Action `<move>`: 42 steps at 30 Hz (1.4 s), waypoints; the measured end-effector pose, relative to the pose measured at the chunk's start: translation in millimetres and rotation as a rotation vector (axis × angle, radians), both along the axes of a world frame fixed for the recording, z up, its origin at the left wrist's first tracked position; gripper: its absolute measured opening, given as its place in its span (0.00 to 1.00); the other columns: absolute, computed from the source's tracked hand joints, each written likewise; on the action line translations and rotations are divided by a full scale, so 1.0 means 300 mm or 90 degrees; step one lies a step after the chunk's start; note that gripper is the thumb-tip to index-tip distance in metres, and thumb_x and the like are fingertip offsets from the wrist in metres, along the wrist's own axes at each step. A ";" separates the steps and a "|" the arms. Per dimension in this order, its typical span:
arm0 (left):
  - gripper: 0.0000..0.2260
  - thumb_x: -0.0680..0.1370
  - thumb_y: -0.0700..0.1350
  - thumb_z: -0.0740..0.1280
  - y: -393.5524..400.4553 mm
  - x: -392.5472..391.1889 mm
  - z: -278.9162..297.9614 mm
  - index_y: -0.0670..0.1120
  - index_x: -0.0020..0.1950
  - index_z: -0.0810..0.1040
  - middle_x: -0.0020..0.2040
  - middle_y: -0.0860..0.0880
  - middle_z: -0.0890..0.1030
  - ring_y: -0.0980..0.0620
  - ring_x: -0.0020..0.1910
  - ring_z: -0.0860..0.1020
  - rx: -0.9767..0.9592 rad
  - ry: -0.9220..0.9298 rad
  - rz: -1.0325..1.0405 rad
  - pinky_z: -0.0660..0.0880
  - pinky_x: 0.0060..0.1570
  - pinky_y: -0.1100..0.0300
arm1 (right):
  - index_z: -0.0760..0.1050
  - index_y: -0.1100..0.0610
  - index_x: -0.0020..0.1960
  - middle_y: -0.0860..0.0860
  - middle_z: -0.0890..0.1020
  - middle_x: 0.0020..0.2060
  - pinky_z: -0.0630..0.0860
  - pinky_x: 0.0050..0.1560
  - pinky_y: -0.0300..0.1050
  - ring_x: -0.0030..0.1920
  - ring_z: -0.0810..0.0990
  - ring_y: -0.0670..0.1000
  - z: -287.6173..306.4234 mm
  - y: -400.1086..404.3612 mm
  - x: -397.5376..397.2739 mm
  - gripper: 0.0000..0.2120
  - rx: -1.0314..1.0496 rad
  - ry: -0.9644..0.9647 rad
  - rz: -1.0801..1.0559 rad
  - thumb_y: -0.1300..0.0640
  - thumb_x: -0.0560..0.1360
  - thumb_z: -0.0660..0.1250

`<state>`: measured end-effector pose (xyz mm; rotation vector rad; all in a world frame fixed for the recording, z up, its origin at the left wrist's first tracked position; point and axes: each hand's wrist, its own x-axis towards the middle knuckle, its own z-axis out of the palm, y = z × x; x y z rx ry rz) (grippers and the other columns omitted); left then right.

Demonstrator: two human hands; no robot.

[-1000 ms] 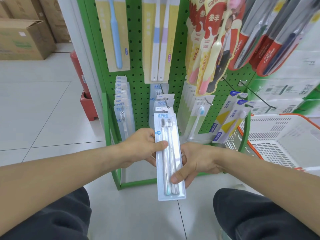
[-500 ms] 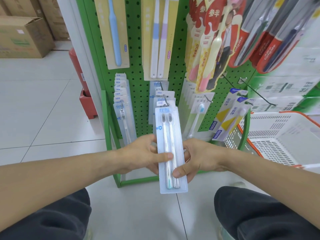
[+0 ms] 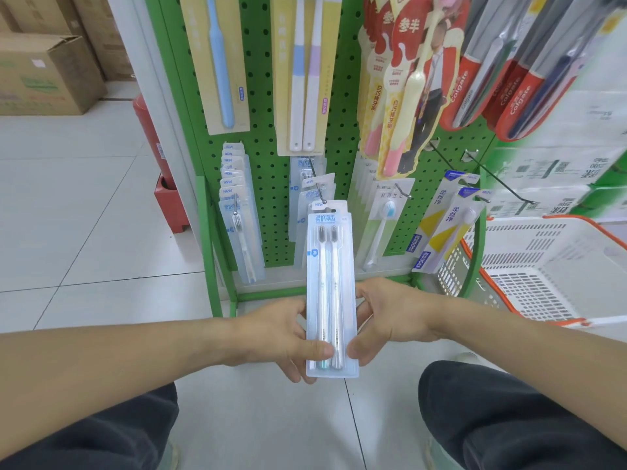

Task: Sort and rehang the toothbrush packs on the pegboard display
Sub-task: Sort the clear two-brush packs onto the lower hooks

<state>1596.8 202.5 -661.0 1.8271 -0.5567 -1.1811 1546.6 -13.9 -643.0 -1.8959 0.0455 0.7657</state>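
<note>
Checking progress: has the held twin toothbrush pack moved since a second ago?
Yes. The twin toothbrush pack has risen, its top now by the peg hook.

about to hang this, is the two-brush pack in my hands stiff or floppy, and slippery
The toothbrush pack probably stays fairly stiff: gripped only low down by the left hand and right hand, it stands straight. Its glossy plastic may be slippery. Likely light.

bright, even light — soft shadows | wide-angle bowing — blurred edges
</note>
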 end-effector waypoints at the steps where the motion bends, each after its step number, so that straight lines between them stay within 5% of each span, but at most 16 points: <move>1: 0.24 0.76 0.46 0.76 0.003 -0.001 0.004 0.50 0.68 0.69 0.54 0.39 0.85 0.40 0.46 0.85 0.028 0.009 -0.018 0.83 0.48 0.49 | 0.77 0.60 0.65 0.61 0.86 0.54 0.84 0.45 0.50 0.54 0.85 0.62 -0.004 0.006 -0.002 0.27 -0.004 0.004 -0.004 0.76 0.70 0.74; 4: 0.27 0.75 0.50 0.76 0.005 -0.017 0.006 0.50 0.69 0.66 0.52 0.40 0.84 0.43 0.44 0.86 0.109 -0.081 -0.046 0.84 0.48 0.50 | 0.78 0.59 0.64 0.60 0.86 0.52 0.85 0.45 0.47 0.51 0.86 0.59 -0.006 0.029 -0.007 0.26 -0.042 -0.001 0.004 0.75 0.70 0.74; 7: 0.22 0.75 0.52 0.76 -0.006 -0.036 0.024 0.57 0.63 0.68 0.51 0.46 0.82 0.46 0.44 0.85 0.047 -0.194 0.017 0.84 0.44 0.49 | 0.78 0.54 0.63 0.58 0.87 0.49 0.85 0.46 0.50 0.46 0.88 0.56 -0.001 0.047 -0.010 0.25 -0.131 -0.057 0.060 0.71 0.70 0.75; 9: 0.18 0.75 0.53 0.75 -0.013 -0.046 0.043 0.60 0.58 0.68 0.52 0.48 0.80 0.46 0.48 0.84 0.003 -0.166 0.056 0.84 0.45 0.51 | 0.77 0.54 0.62 0.57 0.87 0.47 0.85 0.49 0.52 0.43 0.88 0.57 0.000 0.055 -0.009 0.24 -0.170 -0.095 0.092 0.67 0.69 0.77; 13: 0.17 0.77 0.55 0.71 -0.004 -0.039 0.033 0.50 0.60 0.72 0.57 0.41 0.82 0.42 0.56 0.83 0.003 -0.020 0.072 0.82 0.56 0.49 | 0.73 0.58 0.55 0.57 0.87 0.46 0.84 0.51 0.54 0.45 0.88 0.60 0.008 0.069 -0.007 0.22 -0.104 -0.046 0.074 0.64 0.68 0.81; 17: 0.13 0.83 0.43 0.66 0.003 -0.016 0.000 0.42 0.67 0.74 0.60 0.36 0.82 0.41 0.58 0.83 -0.018 0.054 0.067 0.80 0.61 0.46 | 0.75 0.59 0.57 0.56 0.87 0.49 0.85 0.51 0.53 0.44 0.87 0.58 0.010 0.065 -0.002 0.21 -0.112 -0.008 0.087 0.65 0.69 0.80; 21: 0.16 0.83 0.33 0.60 0.002 -0.004 -0.014 0.43 0.69 0.74 0.57 0.41 0.85 0.45 0.57 0.84 0.000 0.052 0.059 0.81 0.58 0.46 | 0.76 0.60 0.49 0.55 0.87 0.39 0.85 0.46 0.52 0.39 0.87 0.54 0.005 0.034 0.034 0.12 -0.199 -0.114 -0.047 0.56 0.75 0.77; 29: 0.10 0.83 0.34 0.61 0.011 -0.002 0.002 0.46 0.61 0.76 0.59 0.42 0.85 0.44 0.57 0.84 0.034 0.055 -0.008 0.81 0.57 0.44 | 0.65 0.52 0.59 0.60 0.79 0.53 0.84 0.38 0.62 0.39 0.87 0.62 0.019 -0.018 0.066 0.33 -0.071 -0.238 -0.309 0.62 0.66 0.83; 32: 0.12 0.81 0.33 0.65 0.011 0.001 0.012 0.47 0.61 0.75 0.55 0.45 0.86 0.48 0.54 0.85 0.013 0.047 -0.026 0.84 0.49 0.52 | 0.64 0.44 0.67 0.58 0.79 0.51 0.84 0.35 0.57 0.35 0.86 0.61 0.023 -0.018 0.069 0.39 -0.085 -0.284 -0.300 0.62 0.67 0.83; 37: 0.28 0.69 0.29 0.77 0.020 0.007 0.023 0.44 0.65 0.73 0.58 0.45 0.85 0.46 0.58 0.84 -0.014 0.005 -0.072 0.80 0.59 0.45 | 0.69 0.54 0.64 0.60 0.82 0.42 0.82 0.27 0.50 0.32 0.85 0.60 0.047 -0.025 0.079 0.25 -0.046 -0.308 -0.362 0.59 0.73 0.78; 42: 0.23 0.69 0.33 0.79 0.006 -0.008 0.047 0.43 0.61 0.77 0.56 0.45 0.86 0.44 0.55 0.85 -0.009 0.001 -0.087 0.81 0.56 0.40 | 0.67 0.60 0.55 0.57 0.86 0.33 0.76 0.21 0.45 0.25 0.81 0.56 0.067 -0.042 0.082 0.18 -0.055 -0.320 -0.397 0.52 0.78 0.73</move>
